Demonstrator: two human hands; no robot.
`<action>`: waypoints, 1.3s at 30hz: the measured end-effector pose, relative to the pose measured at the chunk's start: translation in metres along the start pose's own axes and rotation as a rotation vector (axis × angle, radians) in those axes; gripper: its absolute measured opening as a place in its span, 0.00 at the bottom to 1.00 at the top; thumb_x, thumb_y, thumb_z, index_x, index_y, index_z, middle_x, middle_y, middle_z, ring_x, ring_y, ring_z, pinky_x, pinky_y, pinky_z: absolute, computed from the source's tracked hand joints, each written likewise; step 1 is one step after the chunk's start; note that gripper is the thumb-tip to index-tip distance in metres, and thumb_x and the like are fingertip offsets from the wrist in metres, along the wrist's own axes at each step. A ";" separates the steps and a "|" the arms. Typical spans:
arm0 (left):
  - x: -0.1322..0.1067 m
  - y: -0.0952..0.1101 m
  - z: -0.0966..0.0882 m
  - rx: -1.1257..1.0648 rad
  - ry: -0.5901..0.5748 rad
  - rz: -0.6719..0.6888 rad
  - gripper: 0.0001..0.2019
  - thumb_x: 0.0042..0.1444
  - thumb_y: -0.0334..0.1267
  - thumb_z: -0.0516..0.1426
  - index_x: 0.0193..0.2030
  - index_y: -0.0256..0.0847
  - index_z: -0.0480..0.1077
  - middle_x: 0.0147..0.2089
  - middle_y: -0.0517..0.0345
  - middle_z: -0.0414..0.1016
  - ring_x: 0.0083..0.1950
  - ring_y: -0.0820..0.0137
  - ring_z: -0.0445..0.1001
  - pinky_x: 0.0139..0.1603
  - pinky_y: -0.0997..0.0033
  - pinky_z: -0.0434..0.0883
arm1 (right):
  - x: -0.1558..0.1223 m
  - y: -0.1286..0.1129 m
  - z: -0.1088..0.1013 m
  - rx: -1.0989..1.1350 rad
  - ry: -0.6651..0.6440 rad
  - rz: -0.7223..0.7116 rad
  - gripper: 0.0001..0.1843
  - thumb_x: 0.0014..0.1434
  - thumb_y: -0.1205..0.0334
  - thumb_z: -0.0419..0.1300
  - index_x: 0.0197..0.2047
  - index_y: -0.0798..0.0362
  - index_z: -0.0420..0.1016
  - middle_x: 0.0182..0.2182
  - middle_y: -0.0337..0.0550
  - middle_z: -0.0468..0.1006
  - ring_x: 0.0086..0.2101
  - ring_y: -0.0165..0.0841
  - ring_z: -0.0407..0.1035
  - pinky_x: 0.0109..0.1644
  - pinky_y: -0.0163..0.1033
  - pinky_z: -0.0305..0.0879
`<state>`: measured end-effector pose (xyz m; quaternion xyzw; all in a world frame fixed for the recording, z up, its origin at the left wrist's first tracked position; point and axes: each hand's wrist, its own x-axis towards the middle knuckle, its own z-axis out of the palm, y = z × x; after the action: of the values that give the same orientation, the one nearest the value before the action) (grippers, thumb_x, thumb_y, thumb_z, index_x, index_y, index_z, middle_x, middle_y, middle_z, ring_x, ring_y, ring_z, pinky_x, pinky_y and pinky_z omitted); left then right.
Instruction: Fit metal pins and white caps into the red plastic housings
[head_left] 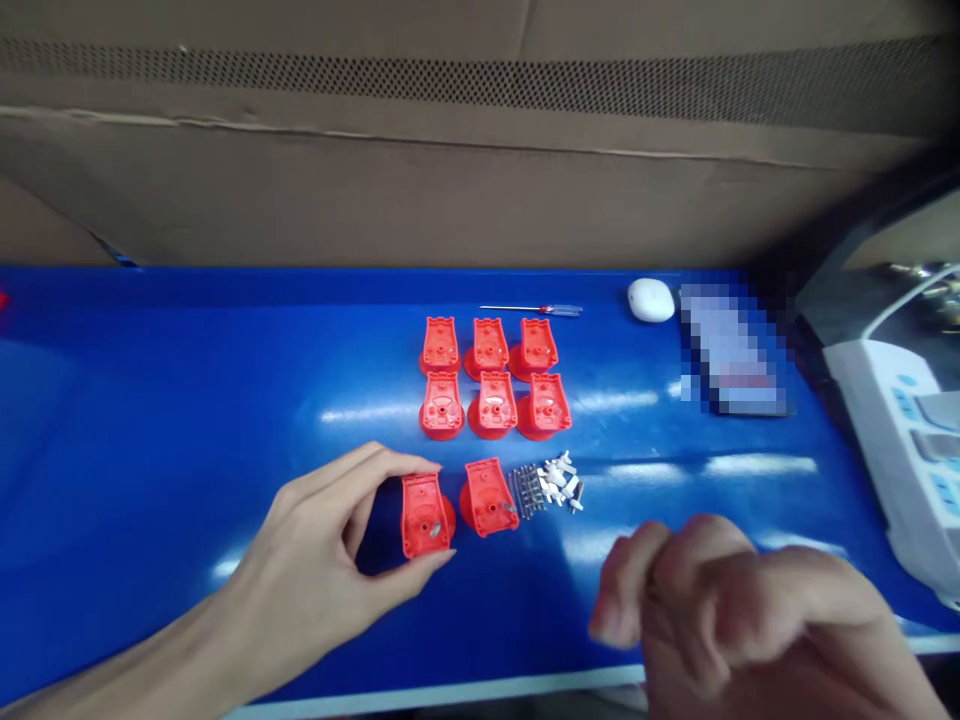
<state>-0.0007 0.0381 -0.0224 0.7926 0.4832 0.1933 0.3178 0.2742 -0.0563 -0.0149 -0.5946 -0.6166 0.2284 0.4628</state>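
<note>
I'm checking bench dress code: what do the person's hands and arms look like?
The left hand and left forearm show no glove, ring, watch or sleeve. The right hand is ungloved too, but too blurred for finer details.

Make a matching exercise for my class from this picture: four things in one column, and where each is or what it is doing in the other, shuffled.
Things
1. Left hand
2. Screwdriver
3. White pieces
4. Power strip

Places and states
A. Heaped beside small metal pieces
B. At the right edge of the picture
C. Gripping a red part between thumb and finger
D. Lying just beyond two rows of red parts

Right pairs: 1-C, 2-D, 3-A, 4-B
</note>
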 end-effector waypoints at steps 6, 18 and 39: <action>0.001 0.000 0.001 0.036 -0.003 0.002 0.20 0.61 0.44 0.72 0.58 0.53 0.77 0.43 0.66 0.81 0.25 0.76 0.63 0.27 0.72 0.66 | -0.005 0.023 -0.002 -0.292 0.075 0.121 0.07 0.75 0.57 0.67 0.54 0.44 0.82 0.43 0.42 0.80 0.41 0.37 0.76 0.46 0.43 0.71; 0.002 0.001 0.000 0.059 0.008 0.020 0.20 0.62 0.43 0.71 0.60 0.50 0.77 0.36 0.67 0.76 0.25 0.75 0.63 0.29 0.71 0.67 | 0.003 0.049 -0.011 -0.403 -0.205 0.004 0.13 0.79 0.56 0.61 0.63 0.40 0.80 0.52 0.45 0.77 0.49 0.39 0.81 0.50 0.43 0.79; 0.000 -0.003 0.004 -0.001 0.011 0.066 0.23 0.67 0.40 0.71 0.66 0.54 0.74 0.55 0.60 0.81 0.32 0.74 0.70 0.35 0.70 0.72 | -0.003 0.060 -0.013 -0.444 -0.185 -0.017 0.05 0.80 0.58 0.60 0.52 0.43 0.79 0.49 0.42 0.78 0.48 0.37 0.80 0.52 0.42 0.75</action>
<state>-0.0006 0.0378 -0.0274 0.8068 0.4586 0.2082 0.3088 0.3161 -0.0512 -0.0593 -0.6532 -0.6963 0.1366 0.2642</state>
